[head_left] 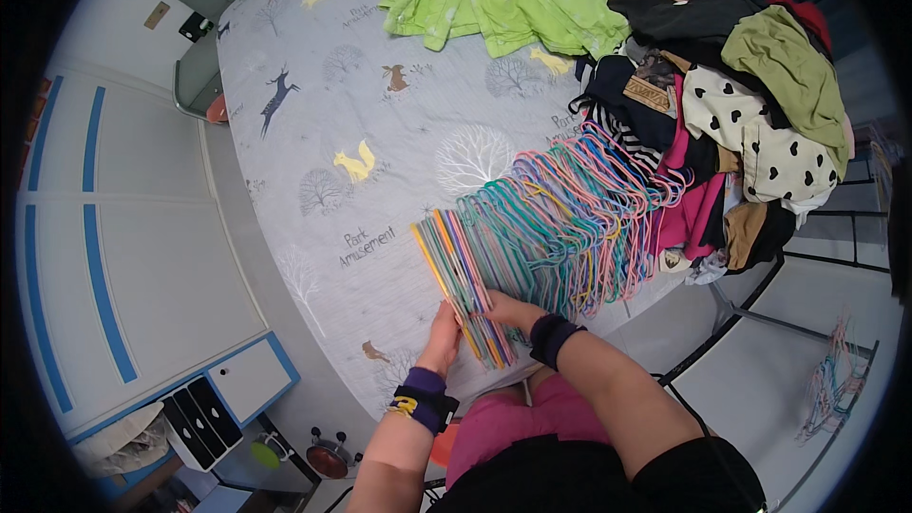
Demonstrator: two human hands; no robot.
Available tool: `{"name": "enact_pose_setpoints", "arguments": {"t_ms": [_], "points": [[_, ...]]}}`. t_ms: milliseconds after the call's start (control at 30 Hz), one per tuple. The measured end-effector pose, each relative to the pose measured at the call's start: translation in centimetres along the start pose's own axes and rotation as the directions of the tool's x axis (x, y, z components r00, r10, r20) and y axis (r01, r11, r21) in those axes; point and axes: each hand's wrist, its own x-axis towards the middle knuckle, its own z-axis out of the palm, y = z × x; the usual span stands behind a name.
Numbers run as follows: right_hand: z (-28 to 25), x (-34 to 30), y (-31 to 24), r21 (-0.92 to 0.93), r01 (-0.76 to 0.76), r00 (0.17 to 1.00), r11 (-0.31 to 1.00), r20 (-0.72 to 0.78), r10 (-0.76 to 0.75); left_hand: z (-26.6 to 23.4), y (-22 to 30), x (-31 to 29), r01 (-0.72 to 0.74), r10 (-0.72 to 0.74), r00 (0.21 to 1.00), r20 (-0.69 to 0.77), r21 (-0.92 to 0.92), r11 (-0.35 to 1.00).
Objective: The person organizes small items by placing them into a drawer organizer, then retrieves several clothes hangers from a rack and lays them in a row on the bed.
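Note:
A tight bundle of colourful clothes hangers (458, 261) stands edge-up at the near side of the bed, its long straight bars side by side. My left hand (443, 334) grips the bundle's left side near the lower end, with the fingertips partly hidden by the bars. From the other side my right hand (511, 312) closes on the same bundle. Both wrists wear dark purple bands. Just beyond and to the right, a long row of loose hangers (570, 228) in pink, green, blue and yellow lies overlapped on the sheet.
A patterned grey bed sheet (323, 147) spreads under everything. Heaped clothes (760, 104) lie at the right, and a lime green garment (513, 0) at the far edge. More hangers (836, 370) hang on a rack at the right. White cabinets (142, 228) with blue strips stand left.

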Motion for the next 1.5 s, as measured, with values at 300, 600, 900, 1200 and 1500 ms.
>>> {"name": "enact_pose_setpoints", "arguments": {"t_ms": [300, 600, 900, 1200, 1500], "points": [[-5.2, -1.0, 7.7, -0.16, -0.219, 0.899, 0.963, -0.417, 0.135, 2.1, -2.1, 5.0, 0.043, -0.043, 0.999, 0.033, 0.004, 0.999], [-5.9, -4.0, 2.5, -0.476, -0.373, 0.893, 0.796, -0.417, 0.169, 3.1, -2.2, 7.0, 0.066, -0.066, 0.998, -0.008, 0.225, 0.972], [-4.4, -8.3, -0.8, -0.557, -0.287, 0.802, 0.779, -0.585, -0.123, 1.6, -2.0, 5.4, 0.004, -0.04, 0.995, 0.092, 0.362, 0.932], [-2.5, -12.4, -3.4, -0.5, -0.17, 0.802, 0.849, -0.571, -0.176, 2.5, -0.3, -1.1, -0.068, -0.011, 0.983, 0.182, 0.421, 0.904], [-1.0, -18.0, -5.0, -0.435, -0.01, 0.663, 0.9, -0.676, -0.32, 6.8, -1.6, -7.4, -0.108, -0.091, 0.911, 0.403, 0.445, 0.889]]}}
